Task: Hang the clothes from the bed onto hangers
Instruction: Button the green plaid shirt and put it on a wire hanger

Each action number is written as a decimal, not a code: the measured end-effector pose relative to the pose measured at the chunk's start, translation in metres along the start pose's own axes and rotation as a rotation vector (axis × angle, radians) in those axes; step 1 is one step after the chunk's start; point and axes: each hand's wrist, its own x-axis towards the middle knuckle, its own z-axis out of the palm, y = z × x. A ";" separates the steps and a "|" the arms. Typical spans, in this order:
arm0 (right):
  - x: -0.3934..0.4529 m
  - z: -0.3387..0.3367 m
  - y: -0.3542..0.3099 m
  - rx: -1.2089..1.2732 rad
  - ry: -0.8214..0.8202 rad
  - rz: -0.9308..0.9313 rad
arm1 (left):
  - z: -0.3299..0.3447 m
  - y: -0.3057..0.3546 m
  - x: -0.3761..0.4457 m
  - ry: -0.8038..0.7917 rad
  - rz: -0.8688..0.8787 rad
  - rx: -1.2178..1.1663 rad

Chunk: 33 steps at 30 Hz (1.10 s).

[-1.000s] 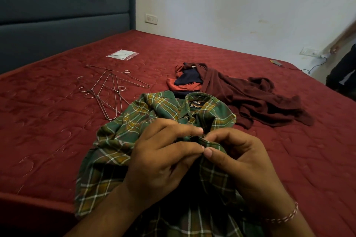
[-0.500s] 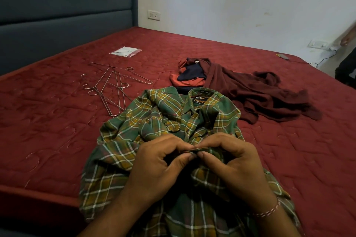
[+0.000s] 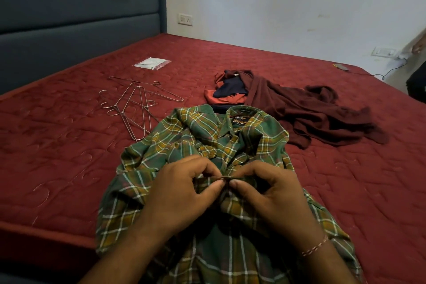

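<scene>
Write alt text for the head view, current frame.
Both hands, left hand and right hand, pinch the front of a green plaid shirt lying on a red bed. Wire hangers lie left; a maroon clothes pile lies behind.

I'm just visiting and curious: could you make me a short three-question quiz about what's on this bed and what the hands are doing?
1. True or false: both the left hand and the right hand pinch the green plaid shirt.
2. Where do the wire hangers lie? A) on the shirt's left, bare on the bed B) inside the shirt C) on the maroon garment
3. Fill in: a small clear plastic packet lies beyond the ____.

Key: 1 true; 2 A; 3 hangers.
</scene>
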 end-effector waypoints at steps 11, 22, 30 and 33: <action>0.034 -0.052 0.007 0.088 -0.145 0.168 | -0.082 -0.025 0.040 -0.197 0.072 0.110; 0.037 -0.053 0.011 0.172 0.022 0.305 | -0.050 -0.036 0.044 0.468 -0.046 0.096; 0.036 -0.066 -0.065 0.269 0.012 0.185 | -0.042 0.032 0.022 0.510 0.403 0.085; 0.030 -0.065 -0.078 0.398 -0.014 0.240 | -0.036 0.049 0.010 0.505 0.448 0.038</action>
